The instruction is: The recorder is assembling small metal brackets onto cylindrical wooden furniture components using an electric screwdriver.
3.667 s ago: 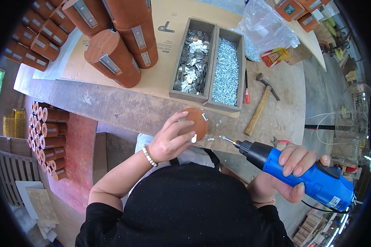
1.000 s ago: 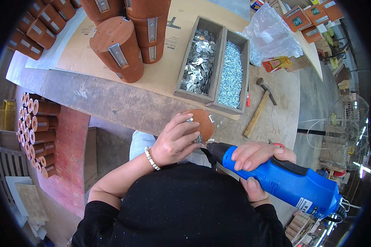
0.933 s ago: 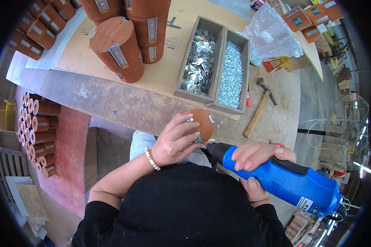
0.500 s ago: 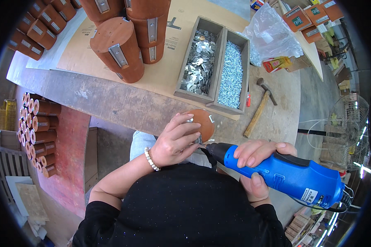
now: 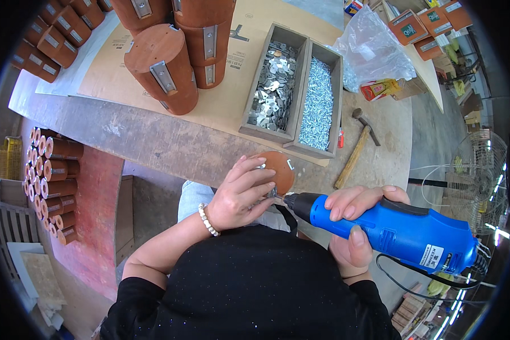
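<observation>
Against the table's near edge, my left hand (image 5: 241, 192) is closed on a reddish-brown wooden cylinder (image 5: 283, 173), its fingers lying over the left side of the round end. A small metal piece shows at the rim of that end. My right hand (image 5: 354, 212) is wrapped round a blue electric screwdriver (image 5: 405, 235) held nearly level. The screwdriver's black nose points left, its bit reaching the cylinder's near side beside my left thumb. Whether a screw sits under the bit is too small to tell.
Past the cylinder stands a two-part wooden box (image 5: 292, 139) with flat metal plates and screws. To its right lie a hammer (image 5: 354, 156) and a clear plastic bag (image 5: 374, 48). More cylinders (image 5: 161, 73) stand far left; others lie stacked on a red board (image 5: 90, 226). A fan (image 5: 481, 175) stands right.
The screwdriver's rear end has dipped slightly and shifted right, with my right hand moving along. Its black cord now hangs out in a wider loop. My left hand and the cylinder stay nearly still.
</observation>
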`<state>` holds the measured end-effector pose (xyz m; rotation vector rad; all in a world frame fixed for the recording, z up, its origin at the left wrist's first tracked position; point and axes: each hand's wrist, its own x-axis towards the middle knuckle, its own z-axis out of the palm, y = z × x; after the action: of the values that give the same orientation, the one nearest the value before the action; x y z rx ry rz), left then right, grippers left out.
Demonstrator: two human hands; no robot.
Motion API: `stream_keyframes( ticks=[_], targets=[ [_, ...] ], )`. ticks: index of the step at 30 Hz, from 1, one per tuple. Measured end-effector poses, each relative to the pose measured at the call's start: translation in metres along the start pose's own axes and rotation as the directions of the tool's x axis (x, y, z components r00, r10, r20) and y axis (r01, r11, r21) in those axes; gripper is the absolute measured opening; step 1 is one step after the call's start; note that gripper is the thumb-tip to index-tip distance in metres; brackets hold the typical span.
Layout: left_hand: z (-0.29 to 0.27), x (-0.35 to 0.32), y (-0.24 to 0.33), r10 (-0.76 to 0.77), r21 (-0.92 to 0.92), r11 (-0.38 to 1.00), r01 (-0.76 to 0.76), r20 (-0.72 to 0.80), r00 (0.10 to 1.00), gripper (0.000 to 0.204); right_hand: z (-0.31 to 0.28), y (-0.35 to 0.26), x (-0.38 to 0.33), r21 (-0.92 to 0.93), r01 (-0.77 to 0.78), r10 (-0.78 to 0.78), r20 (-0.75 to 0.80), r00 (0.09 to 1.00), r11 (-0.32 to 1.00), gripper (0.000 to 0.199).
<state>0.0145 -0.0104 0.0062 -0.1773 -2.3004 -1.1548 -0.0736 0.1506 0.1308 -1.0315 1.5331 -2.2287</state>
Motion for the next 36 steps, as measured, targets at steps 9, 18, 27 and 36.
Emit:
stream_keyframes(
  ticks=[9,18,27,36],
  targets=[
    [-0.002,0.000,0.001,-0.006,-0.002,1.000,0.006,0.013,1.000,0.032,0.001,-0.003,-0.001,-0.003,-0.035,0.034,-0.070,0.997,0.999,0.063],
    [-0.001,0.001,0.001,0.000,0.005,1.000,0.000,0.007,1.000,0.032,0.012,-0.002,0.003,-0.084,-0.038,0.022,-0.193,0.981,0.996,0.061],
    [-0.002,0.001,0.001,-0.001,0.006,1.000,0.001,0.011,1.000,0.032,0.001,-0.002,0.005,-0.046,-0.030,0.028,-0.047,0.999,0.998,0.062],
    [-0.003,0.003,0.004,-0.019,-0.011,1.000,0.019,0.008,1.000,0.032,0.000,0.001,0.009,-0.077,-0.011,0.011,0.001,1.000,0.997,0.060]
  ],
)
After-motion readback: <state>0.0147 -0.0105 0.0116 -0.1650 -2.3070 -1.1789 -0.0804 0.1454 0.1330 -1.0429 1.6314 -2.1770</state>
